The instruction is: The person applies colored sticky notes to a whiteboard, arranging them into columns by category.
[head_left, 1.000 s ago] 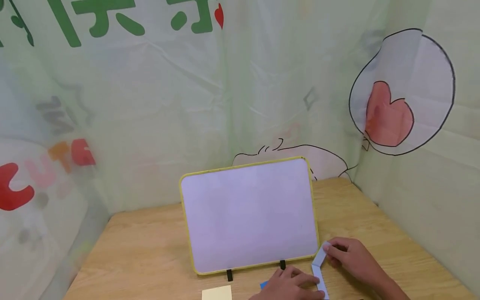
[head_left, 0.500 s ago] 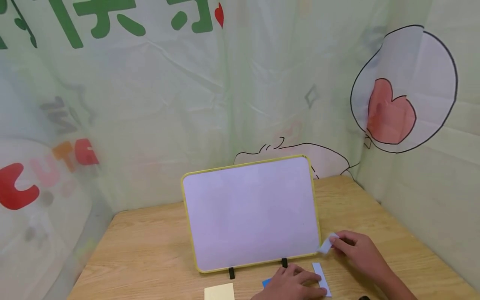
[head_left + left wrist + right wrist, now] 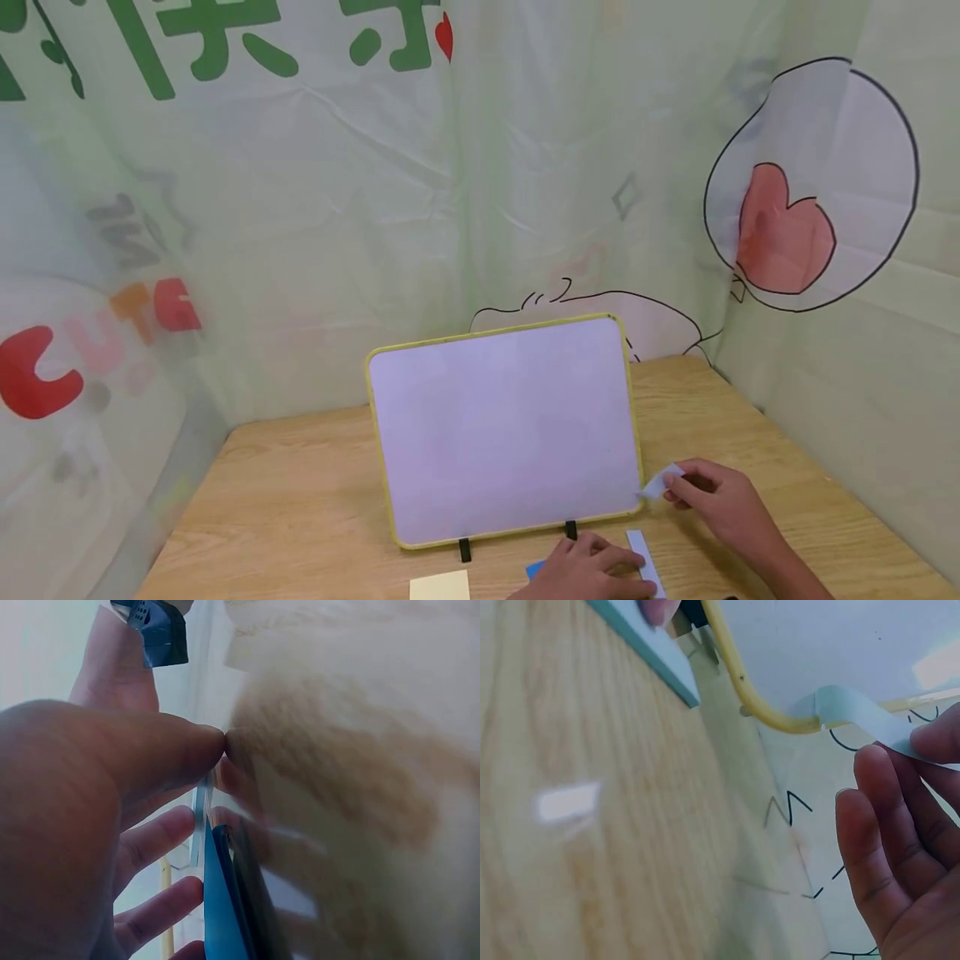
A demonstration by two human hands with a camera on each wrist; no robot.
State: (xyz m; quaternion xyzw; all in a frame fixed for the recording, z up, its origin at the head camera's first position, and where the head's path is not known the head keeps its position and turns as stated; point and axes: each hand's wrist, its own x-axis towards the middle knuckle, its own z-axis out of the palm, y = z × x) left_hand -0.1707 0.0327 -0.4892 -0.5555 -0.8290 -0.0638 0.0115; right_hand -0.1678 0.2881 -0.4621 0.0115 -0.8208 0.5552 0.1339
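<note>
My right hand pinches a light blue sticky note by one end, between thumb and fingers. In the right wrist view the strip curves toward the whiteboard's lower corner, its far end against the yellow rim. A narrow pad of light blue sticky notes lies on the table, apart from the peeled note. My left hand rests low over the table, fingertips on that pad; a fingertip shows on its top in the right wrist view. A blue piece is partly hidden beside the left hand.
A blank whiteboard with a yellow frame leans upright on black feet. A pale yellow paper square lies before it. The wooden table meets printed curtains behind and beside it. A small dark object shows at the bottom edge.
The light blue note came away from the pad as my right hand moved up and right. The note now reaches the board's lower right corner. My left hand stayed at the pad.
</note>
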